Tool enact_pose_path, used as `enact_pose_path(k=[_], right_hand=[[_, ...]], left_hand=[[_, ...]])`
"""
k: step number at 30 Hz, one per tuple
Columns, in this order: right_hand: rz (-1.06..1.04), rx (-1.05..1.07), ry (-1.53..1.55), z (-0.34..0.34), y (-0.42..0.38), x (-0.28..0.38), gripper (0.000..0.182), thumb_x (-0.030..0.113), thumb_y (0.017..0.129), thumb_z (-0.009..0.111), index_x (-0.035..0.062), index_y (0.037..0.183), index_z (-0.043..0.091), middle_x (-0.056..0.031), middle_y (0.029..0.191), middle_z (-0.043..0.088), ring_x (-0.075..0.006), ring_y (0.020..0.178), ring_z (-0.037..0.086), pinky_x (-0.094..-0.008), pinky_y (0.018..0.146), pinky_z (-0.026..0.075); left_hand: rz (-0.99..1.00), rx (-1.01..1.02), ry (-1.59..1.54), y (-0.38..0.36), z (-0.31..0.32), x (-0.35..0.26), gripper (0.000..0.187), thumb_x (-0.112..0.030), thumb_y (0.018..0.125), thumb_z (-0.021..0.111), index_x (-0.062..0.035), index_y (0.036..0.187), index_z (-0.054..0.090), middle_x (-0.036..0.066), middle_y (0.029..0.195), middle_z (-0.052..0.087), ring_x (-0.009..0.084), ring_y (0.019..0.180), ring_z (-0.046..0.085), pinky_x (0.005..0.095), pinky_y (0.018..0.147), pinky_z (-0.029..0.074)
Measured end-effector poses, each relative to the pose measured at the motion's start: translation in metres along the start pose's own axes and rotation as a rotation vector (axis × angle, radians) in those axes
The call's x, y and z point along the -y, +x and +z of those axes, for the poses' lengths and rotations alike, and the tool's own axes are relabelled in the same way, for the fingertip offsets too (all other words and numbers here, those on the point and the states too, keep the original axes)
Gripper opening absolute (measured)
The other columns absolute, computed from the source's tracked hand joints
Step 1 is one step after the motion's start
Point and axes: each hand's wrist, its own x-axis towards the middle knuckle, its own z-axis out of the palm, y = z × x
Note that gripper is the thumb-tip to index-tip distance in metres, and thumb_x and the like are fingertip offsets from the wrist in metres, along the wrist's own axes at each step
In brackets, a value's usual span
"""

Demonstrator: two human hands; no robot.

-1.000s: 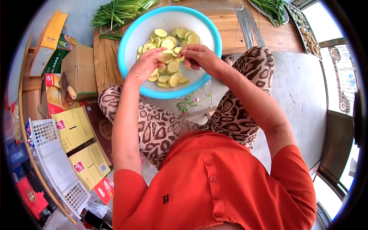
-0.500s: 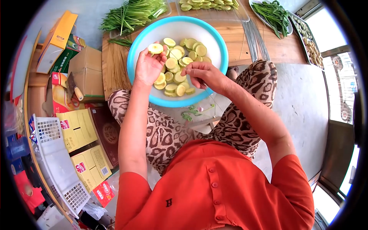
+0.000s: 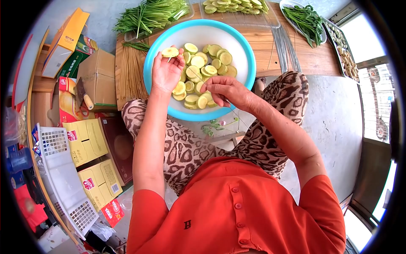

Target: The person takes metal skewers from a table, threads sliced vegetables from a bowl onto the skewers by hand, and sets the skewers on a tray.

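Observation:
My left hand (image 3: 167, 74) holds a pale green zucchini slice (image 3: 170, 52) in its fingertips, over the left side of a white basin with a blue rim (image 3: 253, 63). My right hand (image 3: 226, 91) is closed in a pinch round a thin metal skewer (image 3: 235, 113), part of which the fingers hide. Below both hands, several round zucchini slices (image 3: 197, 62) lie loose in the basin. The basin stands at the edge of a wooden table (image 3: 258, 46), above my knees.
Wooden sticks (image 3: 127, 72) lie left of the basin, metal skewers (image 3: 286, 48) to its right. Behind are green stalks (image 3: 146, 19), stacked slices (image 3: 232, 6) and a plate of leafy greens (image 3: 302, 21). A tray (image 3: 347, 57) stands far right. Boxes (image 3: 97, 78) and a knife (image 3: 86, 99) are at left.
The view has shifted slightly, so most things sit a little lower and further right. Both hands keep nearly the same pose, and more of the skewer shows below my right hand.

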Motion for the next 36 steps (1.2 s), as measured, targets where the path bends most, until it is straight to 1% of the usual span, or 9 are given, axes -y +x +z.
enact_pose_path(k=[6, 8, 13, 15, 18, 20, 21, 23, 36], right_hand=[[0.013, -0.016, -0.011, 0.0017, -0.0007, 0.0024, 0.021, 0.016, 0.095, 0.044, 0.0017, 0.101, 0.058, 0.0015, 0.052, 0.045, -0.0056, 0.042, 0.037, -0.0200, 0.040, 0.031], [0.016, -0.018, -0.017, 0.0012, -0.0002, 0.0015, 0.021, 0.016, 0.095, 0.044, 0.0018, 0.101, 0.058, 0.0015, 0.052, 0.045, -0.0056, 0.042, 0.037, -0.0200, 0.040, 0.030], [0.024, -0.028, -0.029, 0.0013, 0.0000, 0.0020, 0.021, 0.016, 0.095, 0.044, 0.0018, 0.101, 0.059, 0.0014, 0.052, 0.045, -0.0055, 0.042, 0.037, -0.0201, 0.040, 0.030], [0.023, -0.028, -0.015, 0.0001, 0.0001, 0.0010, 0.023, 0.018, 0.094, 0.047, 0.0007, 0.101, 0.060, -0.0001, 0.054, 0.048, -0.0069, 0.043, 0.041, -0.0214, 0.041, 0.033], [0.021, -0.030, -0.019, 0.0009, 0.0001, 0.0004, 0.023, 0.019, 0.094, 0.047, 0.0010, 0.100, 0.060, -0.0001, 0.054, 0.048, -0.0069, 0.044, 0.041, -0.0215, 0.041, 0.033], [0.018, -0.025, -0.020, 0.0011, 0.0007, 0.0002, 0.022, 0.018, 0.094, 0.047, 0.0010, 0.100, 0.060, -0.0001, 0.054, 0.049, -0.0070, 0.044, 0.041, -0.0215, 0.041, 0.033], [0.014, -0.021, -0.018, 0.0013, 0.0008, -0.0001, 0.022, 0.018, 0.094, 0.047, 0.0011, 0.100, 0.060, -0.0001, 0.054, 0.049, -0.0070, 0.044, 0.041, -0.0216, 0.041, 0.033], [0.016, -0.024, -0.021, 0.0035, 0.0005, 0.0005, 0.021, 0.018, 0.095, 0.046, 0.0018, 0.101, 0.059, 0.0007, 0.053, 0.047, -0.0060, 0.043, 0.040, -0.0208, 0.041, 0.032], [0.013, -0.043, -0.026, 0.0073, 0.0032, -0.0015, 0.021, 0.018, 0.096, 0.045, 0.0030, 0.101, 0.059, 0.0017, 0.054, 0.045, -0.0049, 0.044, 0.038, -0.0197, 0.041, 0.030]], left_hand=[[-0.001, 0.045, -0.004, 0.0001, -0.0020, -0.0004, 0.044, -0.032, 0.092, 0.050, 0.0040, 0.118, 0.050, 0.023, 0.109, 0.055, 0.0262, 0.089, 0.055, 0.0361, 0.083, 0.048], [-0.004, 0.062, -0.012, 0.0006, -0.0046, -0.0007, 0.050, -0.032, 0.093, 0.047, 0.0071, 0.125, 0.046, 0.023, 0.113, 0.053, 0.0264, 0.091, 0.052, 0.0371, 0.085, 0.046], [0.005, 0.059, -0.009, -0.0003, -0.0028, -0.0007, 0.050, -0.032, 0.093, 0.047, 0.0073, 0.124, 0.046, 0.023, 0.112, 0.053, 0.0263, 0.091, 0.052, 0.0370, 0.085, 0.046], [0.008, 0.054, -0.014, -0.0006, -0.0025, -0.0005, 0.050, -0.032, 0.093, 0.047, 0.0072, 0.124, 0.046, 0.023, 0.111, 0.053, 0.0264, 0.091, 0.052, 0.0369, 0.085, 0.046], [0.013, 0.068, -0.017, -0.0009, -0.0007, 0.0009, 0.049, -0.032, 0.093, 0.047, 0.0069, 0.123, 0.048, 0.023, 0.110, 0.053, 0.0265, 0.091, 0.052, 0.0369, 0.085, 0.046], [0.009, 0.036, -0.020, -0.0023, 0.0033, 0.0017, 0.044, -0.032, 0.091, 0.051, 0.0040, 0.117, 0.051, 0.021, 0.103, 0.057, 0.0270, 0.086, 0.055, 0.0365, 0.082, 0.049], [0.010, 0.035, -0.020, -0.0018, 0.0016, 0.0015, 0.044, -0.032, 0.091, 0.051, 0.0040, 0.117, 0.051, 0.021, 0.103, 0.057, 0.0270, 0.086, 0.055, 0.0365, 0.082, 0.049], [0.013, 0.072, -0.004, -0.0005, -0.0016, 0.0013, 0.048, -0.031, 0.092, 0.048, 0.0060, 0.122, 0.049, 0.021, 0.107, 0.055, 0.0262, 0.090, 0.053, 0.0367, 0.084, 0.047], [0.015, 0.092, 0.000, -0.0016, 0.0035, 0.0055, 0.048, -0.032, 0.091, 0.051, 0.0048, 0.122, 0.049, 0.018, 0.104, 0.055, 0.0253, 0.090, 0.052, 0.0359, 0.083, 0.046]])
